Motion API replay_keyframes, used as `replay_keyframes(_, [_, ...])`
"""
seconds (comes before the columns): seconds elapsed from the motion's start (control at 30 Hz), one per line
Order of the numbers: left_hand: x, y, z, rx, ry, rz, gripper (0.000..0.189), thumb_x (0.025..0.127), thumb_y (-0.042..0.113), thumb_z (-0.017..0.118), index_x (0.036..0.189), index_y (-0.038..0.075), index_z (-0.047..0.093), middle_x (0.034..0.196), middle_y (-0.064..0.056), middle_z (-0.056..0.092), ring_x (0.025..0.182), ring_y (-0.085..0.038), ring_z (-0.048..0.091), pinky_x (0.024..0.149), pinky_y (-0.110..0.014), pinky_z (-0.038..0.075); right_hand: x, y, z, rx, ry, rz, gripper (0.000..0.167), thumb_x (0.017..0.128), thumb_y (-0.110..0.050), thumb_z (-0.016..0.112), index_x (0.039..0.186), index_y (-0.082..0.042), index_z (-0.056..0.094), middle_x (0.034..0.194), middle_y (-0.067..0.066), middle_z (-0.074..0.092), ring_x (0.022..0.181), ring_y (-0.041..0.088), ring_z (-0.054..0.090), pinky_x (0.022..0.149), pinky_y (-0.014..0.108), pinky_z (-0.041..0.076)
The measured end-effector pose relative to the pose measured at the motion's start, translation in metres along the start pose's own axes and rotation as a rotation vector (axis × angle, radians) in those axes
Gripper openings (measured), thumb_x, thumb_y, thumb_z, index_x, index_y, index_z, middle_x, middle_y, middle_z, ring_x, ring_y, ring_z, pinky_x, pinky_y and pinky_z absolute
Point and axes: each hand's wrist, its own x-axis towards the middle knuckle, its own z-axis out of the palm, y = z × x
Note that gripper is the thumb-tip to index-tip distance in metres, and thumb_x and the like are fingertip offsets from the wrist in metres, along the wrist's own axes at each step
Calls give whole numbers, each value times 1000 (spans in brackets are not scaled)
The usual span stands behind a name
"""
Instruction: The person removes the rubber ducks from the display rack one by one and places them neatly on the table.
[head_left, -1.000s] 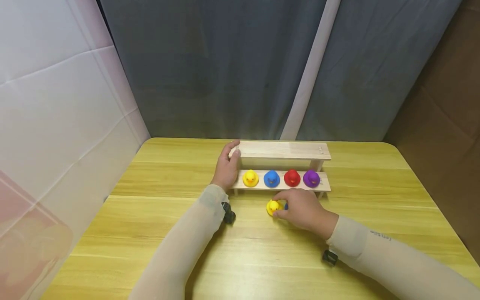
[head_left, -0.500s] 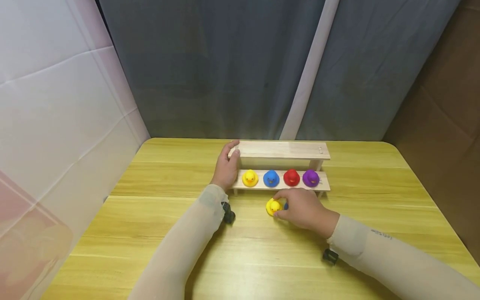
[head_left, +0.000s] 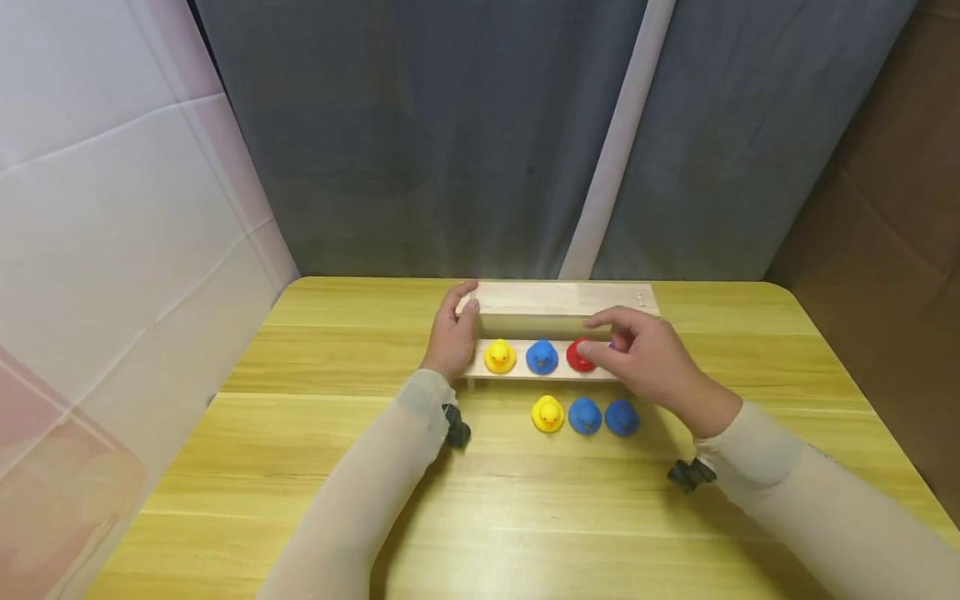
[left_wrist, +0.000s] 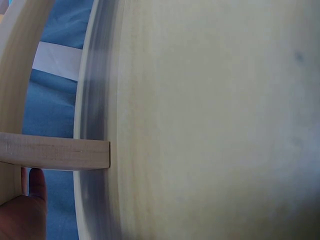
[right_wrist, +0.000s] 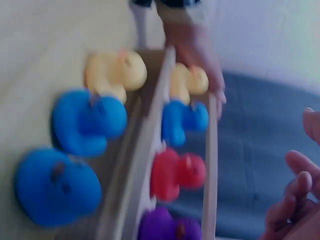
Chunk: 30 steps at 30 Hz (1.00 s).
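Observation:
A two-tier wooden shelf [head_left: 558, 298] stands on the table. My left hand [head_left: 452, 340] holds its left end, thumb at the front of the upper board. On the lower board sit a yellow rubber duck [head_left: 499, 357], a blue duck [head_left: 542, 357], a red duck [head_left: 578, 358] and a purple duck [right_wrist: 167, 227], the last mostly behind my right hand [head_left: 658, 360] in the head view. That hand hovers over the red and purple ducks, thumb and fingers apart, holding nothing. Before the shelf are a yellow duck [head_left: 548, 414] and two blue ducks [head_left: 585, 416] in a row.
The wooden table [head_left: 480, 508] extends around the shelf on both sides and in front. A grey curtain [head_left: 435, 150] hangs behind its far edge. White fabric [head_left: 127, 217] lies along the left, a brown panel [head_left: 877, 200] along the right.
My right hand has let go of the row before the shelf and risen up and right over the lower board. Both front blue ducks now show. My left hand has stayed put.

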Motion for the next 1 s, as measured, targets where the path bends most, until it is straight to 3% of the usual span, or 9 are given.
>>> replay_keyframes(0.2, [0,-1,-1,-2,2,3,42,114,31,44,154,22,50,159,-5,44,123,-35,54,112,-46,40,12,18,-19,43,185,-1,28,97,-24,78,120,-8,74,81,8,47,72,22,46,58,27,39])
replay_keyframes(0.33, [0,-1,-2,6,-4,0,43,114,32,43,155,21,48,159,-6,44,125,-33,53,116,-49,38,17,32,-25,44,264,23,33,99,-26,76,123,-4,72,99,12,54,94,25,49,77,30,41])
replay_keyframes(0.4, [0,-2,-2,12,-6,-1,44,114,32,43,156,21,48,160,-6,44,126,-31,52,118,-49,37,21,40,-27,50,285,45,37,99,-29,74,126,-4,71,113,15,56,109,28,50,91,37,43])
replay_keyframes(0.5, [-1,-1,-2,10,-6,-4,44,114,32,43,156,22,48,158,-6,45,126,-32,53,116,-48,38,25,51,-30,71,287,86,43,101,-34,73,131,-4,69,133,17,55,129,34,47,108,54,42])
replay_keyframes(0.6, [-1,0,-2,-4,-4,-5,43,114,31,44,155,22,48,148,-11,49,117,-40,57,107,-44,42,28,62,-31,111,269,120,48,102,-37,71,135,-3,67,144,18,51,140,41,43,114,63,39])
replay_keyframes(0.73, [-2,1,-1,-8,-6,0,42,114,29,43,156,21,48,142,-14,51,111,-43,58,102,-42,42,32,77,-29,160,249,137,50,103,-34,69,141,-2,64,150,18,49,143,41,43,117,61,40])
replay_keyframes(0.87, [-3,2,-1,6,-4,5,41,114,30,43,154,23,49,150,-10,48,118,-39,56,109,-43,40,36,89,-24,209,225,161,51,105,-32,67,147,-4,60,157,18,46,141,39,46,116,54,42])
replay_keyframes(1.0, [-2,0,-1,9,2,5,41,114,30,44,154,23,50,146,-11,50,115,-34,55,112,-43,39,41,96,-18,265,192,193,54,105,-33,66,151,-8,55,164,17,37,143,42,42,117,57,37])
